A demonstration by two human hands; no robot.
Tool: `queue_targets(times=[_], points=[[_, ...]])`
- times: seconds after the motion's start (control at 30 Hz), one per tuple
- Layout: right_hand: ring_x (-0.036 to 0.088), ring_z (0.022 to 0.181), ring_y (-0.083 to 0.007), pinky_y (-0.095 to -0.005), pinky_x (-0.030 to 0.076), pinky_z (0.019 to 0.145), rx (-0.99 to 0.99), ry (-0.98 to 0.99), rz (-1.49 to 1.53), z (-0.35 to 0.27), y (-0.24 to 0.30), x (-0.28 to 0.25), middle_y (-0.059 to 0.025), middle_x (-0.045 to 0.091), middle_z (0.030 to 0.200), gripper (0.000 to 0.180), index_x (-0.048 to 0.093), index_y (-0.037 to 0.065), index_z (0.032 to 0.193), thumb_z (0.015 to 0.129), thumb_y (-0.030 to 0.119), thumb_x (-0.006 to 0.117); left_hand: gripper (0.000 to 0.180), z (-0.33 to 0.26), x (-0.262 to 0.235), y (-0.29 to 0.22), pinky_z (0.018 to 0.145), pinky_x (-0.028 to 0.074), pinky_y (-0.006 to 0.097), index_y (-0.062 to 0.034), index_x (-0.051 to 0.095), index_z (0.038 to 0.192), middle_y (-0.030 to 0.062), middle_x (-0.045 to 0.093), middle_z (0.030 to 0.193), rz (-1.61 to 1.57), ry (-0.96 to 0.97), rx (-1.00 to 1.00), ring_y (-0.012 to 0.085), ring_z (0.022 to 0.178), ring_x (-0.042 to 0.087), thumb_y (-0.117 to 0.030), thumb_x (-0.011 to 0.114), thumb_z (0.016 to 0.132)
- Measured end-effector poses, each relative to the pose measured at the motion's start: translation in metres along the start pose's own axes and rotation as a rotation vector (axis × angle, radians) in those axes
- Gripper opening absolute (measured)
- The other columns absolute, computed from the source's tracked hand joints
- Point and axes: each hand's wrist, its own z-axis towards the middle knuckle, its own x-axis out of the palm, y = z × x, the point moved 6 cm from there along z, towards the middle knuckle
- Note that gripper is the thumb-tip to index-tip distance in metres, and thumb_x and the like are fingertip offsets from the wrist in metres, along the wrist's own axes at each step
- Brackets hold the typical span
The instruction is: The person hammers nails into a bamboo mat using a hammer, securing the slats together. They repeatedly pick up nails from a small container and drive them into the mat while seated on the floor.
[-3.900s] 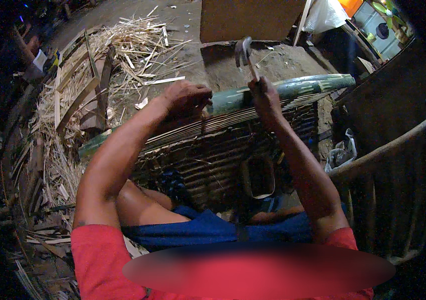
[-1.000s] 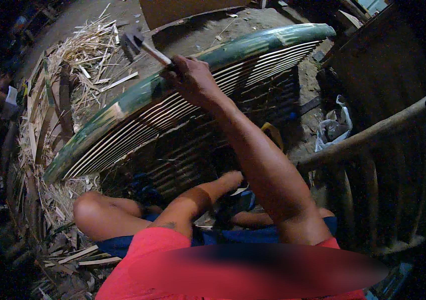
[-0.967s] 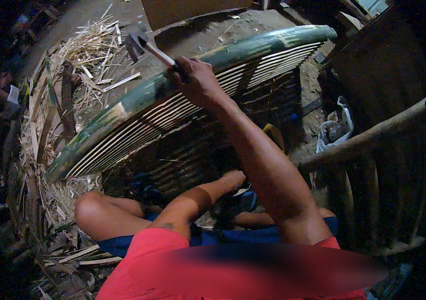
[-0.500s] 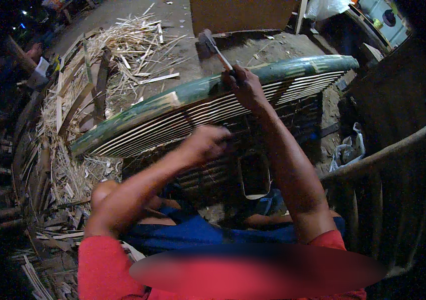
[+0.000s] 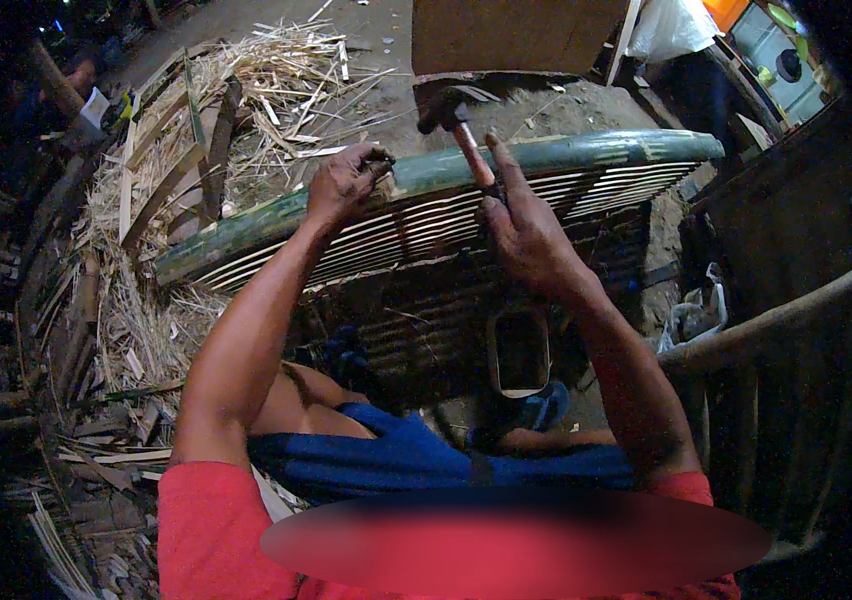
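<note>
A long green bamboo pole [image 5: 556,150] lies crosswise in front of me, with a row of thin pale bamboo slats [image 5: 446,218] along its near side. My right hand [image 5: 529,232] is closed around the handle of a hammer [image 5: 473,158], its index finger stretched along it. The dark hammer head is raised over the far side of the pole. On the pole, left of the hammer, my left hand [image 5: 343,187] has its fingers curled in a pinch. Whatever sits between those fingertips is too small and dark to name.
A heap of bamboo shavings and strips [image 5: 276,95] covers the ground at the far left. Below the slats stands an open rectangular container [image 5: 520,388]. A plastic bag [image 5: 691,315] lies at right beside a wooden rail [image 5: 776,318]. A brown board [image 5: 516,38] stands at the back.
My left hand has moved up and away from me, from in front of the slats onto the pole. My right hand has come nearer with the hammer. The view has shifted slightly.
</note>
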Motion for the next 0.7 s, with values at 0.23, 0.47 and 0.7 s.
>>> queue_targets(times=[0.23,0.47,0.7], points=[[0.061,0.105,-0.0472,-0.0387,0.048,0.088,-0.367,-0.055,-0.068,-0.016,0.062,-0.009,-0.0329,0.057,0.125,0.077,0.018,0.023,0.159,0.092,-0.002,0.048,0.025,-0.01,-0.007,-0.021,0.079,0.052,0.041,-0.0174,0.07,0.11,0.0109,0.072,0.1,-0.012,-0.031,-0.065,0.0305,0.093,0.069,-0.034,0.061,0.094],[0.058,0.075,-0.0419,-0.0533,0.046,0.071,-0.125,0.228,-0.349,-0.001,0.044,0.022,-0.0214,0.059,0.085,0.086,0.014,0.025,0.159,0.087,-0.003,0.053,0.024,-0.013,-0.014,-0.033,0.079,0.051,0.045,-0.0159,0.069,0.107,0.0134,0.07,0.101,0.111,-0.204,0.155,0.0346,0.095,0.066,-0.033,0.06,0.094],[0.059,0.078,-0.0427,-0.0376,0.052,0.076,-0.411,-0.21,0.008,-0.009,0.063,0.001,-0.0293,0.062,0.119,0.081,0.029,0.024,0.156,0.085,-0.01,0.05,0.022,-0.01,-0.007,-0.029,0.081,0.05,0.048,-0.0146,0.069,0.105,0.0157,0.069,0.1,0.098,-0.118,0.086,0.0373,0.095,0.064,-0.031,0.061,0.093]])
